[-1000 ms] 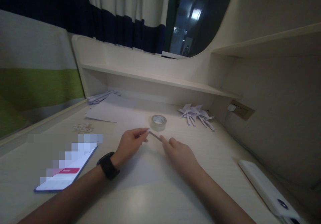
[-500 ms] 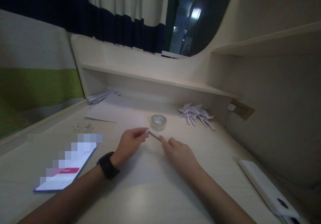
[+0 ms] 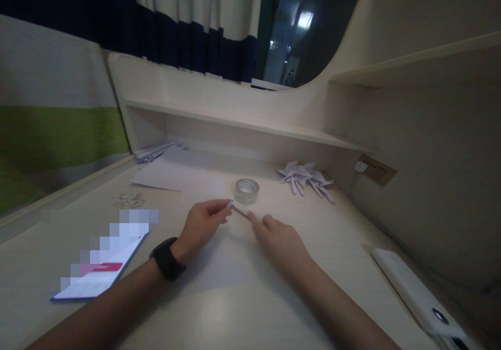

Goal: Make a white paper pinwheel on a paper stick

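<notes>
curtain: white, green and dark blue cloth (image 3: 62, 125) hangs at the far left.
screen: a lit screen (image 3: 104, 282) lies flat on the desk (image 3: 219, 321), part of it blurred, close by the left arm.
bits: a small pile of pale bits (image 3: 128, 200) sits just behind the screen.
rolls: thin white paper rolls (image 3: 156, 152) lie in the back corner, beside flat paper (image 3: 168, 170).
watch: a black watch (image 3: 168, 258) is on the left wrist.
left hand: the left hand (image 3: 201, 227) pinches a tiny white bit (image 3: 230, 203) in its fingertips, over the middle of the desk.
stick: a thin stick (image 3: 241, 213) runs from the white bit to the right hand.
tape: a clear tape ring (image 3: 246, 191) lies just behind the stick.
right hand: the right hand (image 3: 279, 237) grips the stick's near end.
pinwheels: white paper pinwheels (image 3: 303, 175) lie bunched at the back.
plug: a white plug (image 3: 360, 166) is in the wall socket (image 3: 381, 172).
box: a long white box (image 3: 407, 287) lies at the far right.
</notes>
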### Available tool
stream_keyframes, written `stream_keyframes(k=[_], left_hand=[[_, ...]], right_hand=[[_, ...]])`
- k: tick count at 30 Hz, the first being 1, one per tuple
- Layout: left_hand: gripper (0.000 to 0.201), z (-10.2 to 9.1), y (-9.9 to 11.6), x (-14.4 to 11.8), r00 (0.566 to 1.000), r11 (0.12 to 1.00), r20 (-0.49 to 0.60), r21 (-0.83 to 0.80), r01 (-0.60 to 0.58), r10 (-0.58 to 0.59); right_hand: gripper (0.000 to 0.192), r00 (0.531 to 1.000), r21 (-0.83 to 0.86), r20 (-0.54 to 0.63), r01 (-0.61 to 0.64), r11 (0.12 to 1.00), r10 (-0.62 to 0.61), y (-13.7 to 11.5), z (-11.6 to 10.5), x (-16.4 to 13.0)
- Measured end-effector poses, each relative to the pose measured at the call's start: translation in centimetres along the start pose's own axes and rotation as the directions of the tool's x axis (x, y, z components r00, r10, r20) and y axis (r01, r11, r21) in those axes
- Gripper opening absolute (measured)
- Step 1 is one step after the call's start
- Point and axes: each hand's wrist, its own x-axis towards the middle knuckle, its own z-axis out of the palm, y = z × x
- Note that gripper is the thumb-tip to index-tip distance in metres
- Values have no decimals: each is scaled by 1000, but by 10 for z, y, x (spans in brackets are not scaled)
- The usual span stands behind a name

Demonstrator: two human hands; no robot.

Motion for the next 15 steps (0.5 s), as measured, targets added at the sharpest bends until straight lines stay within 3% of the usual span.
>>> stream_keyframes(k=[15], left_hand=[[29,0,2,-1,999,998,-18,58,-27,28]], right_hand=[[48,1000,26,18,-10,1000,10,-1,-3,0]])
